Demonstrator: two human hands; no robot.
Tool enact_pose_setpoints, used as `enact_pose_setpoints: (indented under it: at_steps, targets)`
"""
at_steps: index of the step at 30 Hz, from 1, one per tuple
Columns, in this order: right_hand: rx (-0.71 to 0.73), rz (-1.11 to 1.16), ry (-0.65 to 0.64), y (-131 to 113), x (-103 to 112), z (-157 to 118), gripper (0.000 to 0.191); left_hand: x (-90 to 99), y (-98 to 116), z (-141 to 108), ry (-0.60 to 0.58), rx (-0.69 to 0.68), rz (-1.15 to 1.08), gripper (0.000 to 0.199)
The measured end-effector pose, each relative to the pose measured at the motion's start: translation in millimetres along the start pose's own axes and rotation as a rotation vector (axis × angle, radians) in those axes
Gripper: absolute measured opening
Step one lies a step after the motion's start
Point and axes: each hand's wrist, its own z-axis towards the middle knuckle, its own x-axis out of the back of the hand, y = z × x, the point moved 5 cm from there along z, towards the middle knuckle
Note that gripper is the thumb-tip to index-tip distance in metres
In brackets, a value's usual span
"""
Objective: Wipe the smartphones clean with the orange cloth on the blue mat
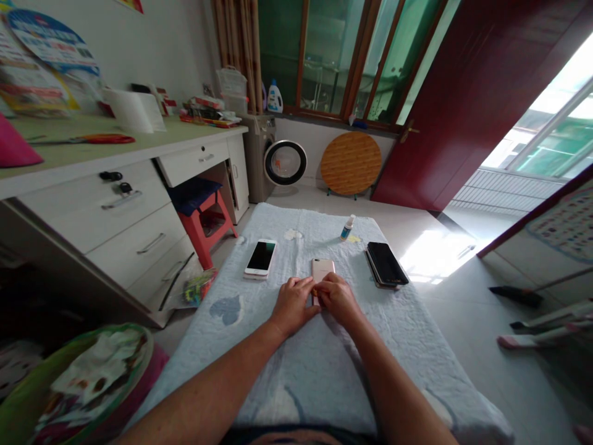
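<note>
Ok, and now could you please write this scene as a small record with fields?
surface: pale blue cloth with heart patterns
centre: rose-gold smartphone, back up
left hand: at the phone's left side, near its lower part
right hand: over the phone's lower right, fingertips close to the left hand's
between fingertips: small yellowish detail, unclear
left side: white-framed smartphone, screen up, atop another item
right side: black-screened device, stacked likewise
beyond: small spray bottle, upright

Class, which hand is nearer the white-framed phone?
Left. The left hand is just right of the white-framed phone and closer to the camera; the right hand is farther right.
</note>
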Motion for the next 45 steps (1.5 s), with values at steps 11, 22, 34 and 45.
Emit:
enact_pose_setpoints:
  at_steps: [11, 22, 34, 45]
  targets:
    - [0.029, 0.063, -0.217, -6, 12, -17, 0.016, 2.0, -2, 5, -0.042, -0.047, 0.064, 0.055]
    - [-0.109, 0.001, -0.231, 18, 34, -26, 0.023, 2.6, -1, 4, -0.056, -0.04, 0.092, 0.058]
    - [-0.319, -0.282, -0.03, 62, 16, 46, 0.028, 5.2, 1, 3, -0.056, -0.054, 0.044, 0.059]
    - [-0.242, -0.385, -0.09, 57, -2, 91, 0.03, 11.7, 6, 3, -0.098, -0.031, 0.038, 0.054]
